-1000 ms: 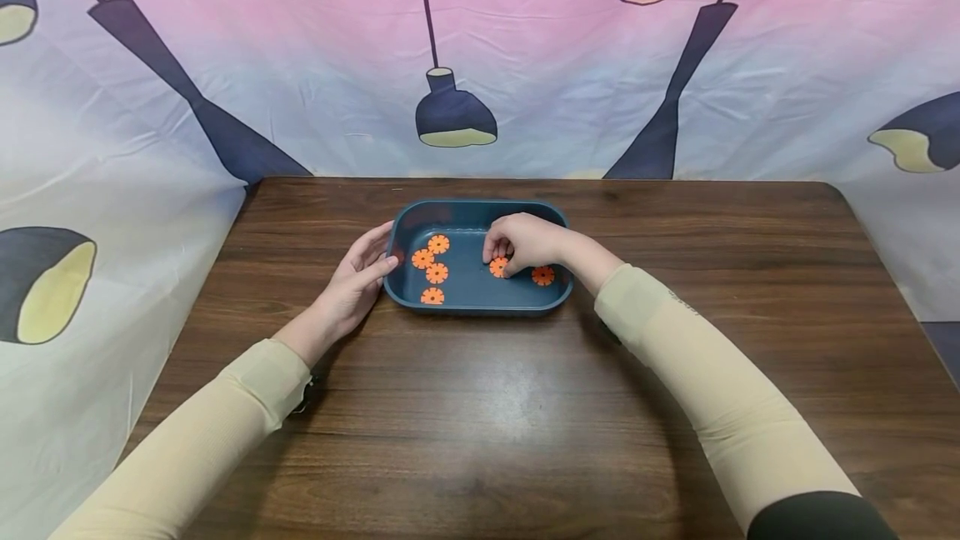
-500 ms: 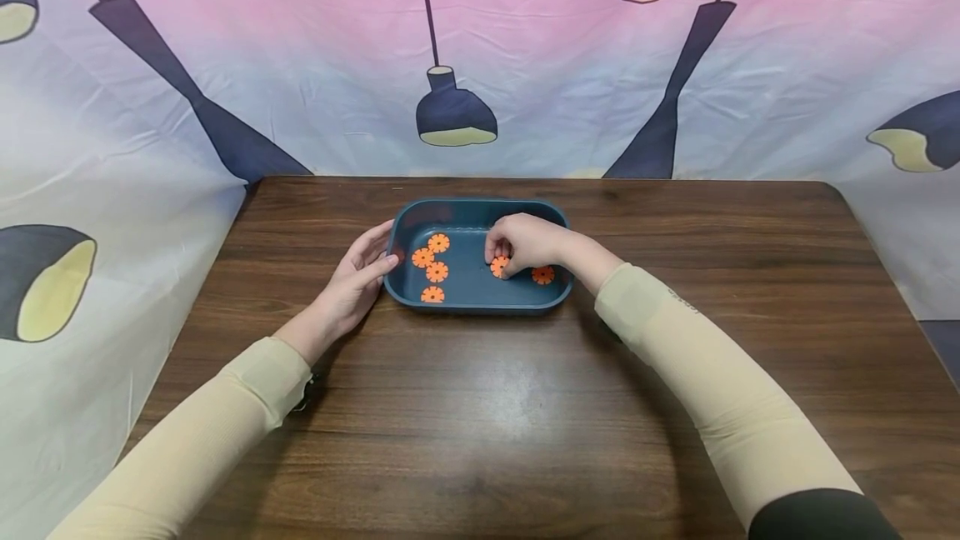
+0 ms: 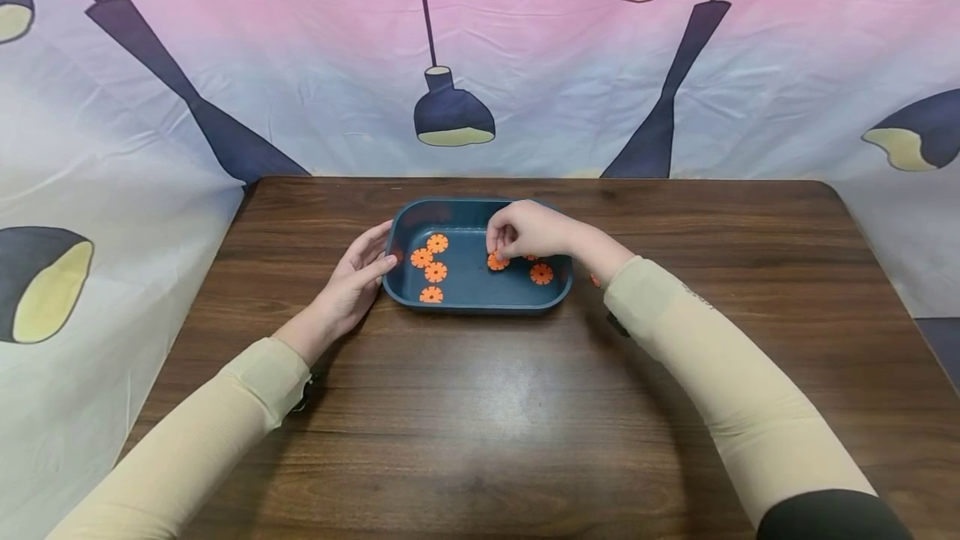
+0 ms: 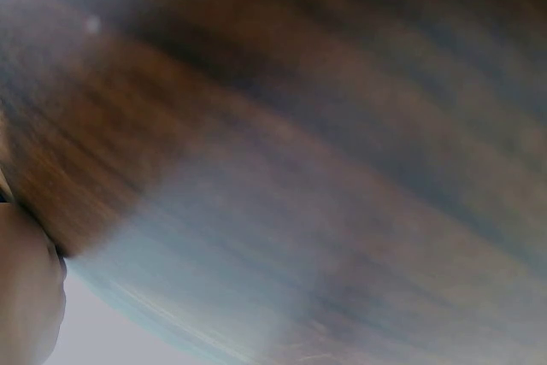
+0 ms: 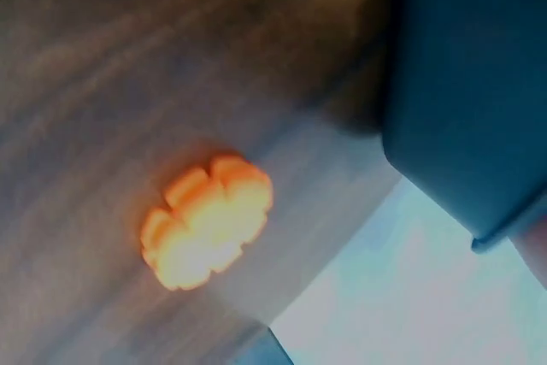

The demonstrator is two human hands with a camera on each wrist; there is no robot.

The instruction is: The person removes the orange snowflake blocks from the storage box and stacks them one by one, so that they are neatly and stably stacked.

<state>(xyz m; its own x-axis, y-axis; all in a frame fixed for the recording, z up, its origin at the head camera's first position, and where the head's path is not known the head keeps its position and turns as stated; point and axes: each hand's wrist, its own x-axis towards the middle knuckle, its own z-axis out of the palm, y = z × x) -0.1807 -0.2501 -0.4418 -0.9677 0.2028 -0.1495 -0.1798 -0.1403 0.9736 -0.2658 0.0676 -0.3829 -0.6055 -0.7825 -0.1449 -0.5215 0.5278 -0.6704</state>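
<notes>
In the head view a dark blue tray (image 3: 480, 307) holds several orange notched discs. My left hand (image 3: 347, 290) grips its left end, thumb over the rim and fingers along the outside. Inside the tray, the curled fingers of my right hand (image 3: 534, 232) pinch an orange disc (image 3: 497, 261). Four discs, one of them a disc (image 3: 431, 295) near the front wall, form a rough column at the left. Another disc (image 3: 542, 274) lies at the right, and one behind it is mostly hidden by my right hand.
One more orange disc (image 5: 205, 224) lies on the wooden table right of the tray, partly behind my right wrist in the head view. A patterned cloth (image 3: 300, 48) hangs behind the table. The left wrist view is blurred.
My right hand has shifted slightly up and back, with the pinched disc a little higher. A partly hidden disc in the tray and the one on the table have come into view.
</notes>
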